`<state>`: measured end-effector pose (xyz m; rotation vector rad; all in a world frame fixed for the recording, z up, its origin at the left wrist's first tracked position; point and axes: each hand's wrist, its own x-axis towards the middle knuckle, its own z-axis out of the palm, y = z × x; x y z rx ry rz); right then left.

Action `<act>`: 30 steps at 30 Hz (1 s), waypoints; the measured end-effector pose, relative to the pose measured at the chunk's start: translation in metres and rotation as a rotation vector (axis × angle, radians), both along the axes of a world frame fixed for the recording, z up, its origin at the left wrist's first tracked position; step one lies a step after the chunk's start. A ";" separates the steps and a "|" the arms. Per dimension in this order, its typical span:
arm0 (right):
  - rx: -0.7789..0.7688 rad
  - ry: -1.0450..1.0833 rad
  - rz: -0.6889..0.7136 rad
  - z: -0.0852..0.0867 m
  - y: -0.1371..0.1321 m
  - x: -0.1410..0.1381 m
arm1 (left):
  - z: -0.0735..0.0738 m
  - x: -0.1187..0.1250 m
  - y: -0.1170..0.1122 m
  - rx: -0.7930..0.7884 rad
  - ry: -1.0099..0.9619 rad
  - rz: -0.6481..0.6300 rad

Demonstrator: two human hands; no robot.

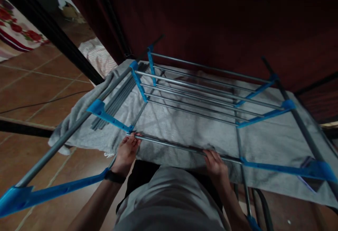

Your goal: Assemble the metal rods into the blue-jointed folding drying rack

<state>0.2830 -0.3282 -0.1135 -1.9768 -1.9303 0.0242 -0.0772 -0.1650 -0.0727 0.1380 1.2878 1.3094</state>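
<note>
A rack frame of grey metal tubes and blue plastic brackets lies across a grey cloth in front of me. My left hand (129,149) pinches the left end of a metal tube (169,143), close to a blue bracket (111,117). Farther right, my right hand (215,162) has its fingers wrapped over the same tube. The tube's right end meets another blue bracket (280,168). Beyond my hands, several crossbars (198,86) span between the far brackets. A nearer blue bracket (58,190) sits at the lower left, beside my left forearm.
Several loose grey tubes (116,99) lie on the grey cloth (182,118), left of the crossbars. A dark object like a phone (311,181) rests under the right bracket. A dark red curtain (211,20) hangs behind. Tiled floor (50,83) shows at left, with a black cable.
</note>
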 end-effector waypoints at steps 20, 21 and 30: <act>0.056 -0.134 0.149 -0.016 -0.005 0.017 | -0.006 -0.003 -0.009 0.131 0.217 -0.074; 0.046 -0.146 0.155 -0.015 -0.005 0.014 | -0.007 -0.003 -0.008 0.139 0.227 -0.080; -0.056 -0.142 0.143 0.025 0.040 -0.063 | -0.017 0.006 0.003 0.143 0.216 -0.087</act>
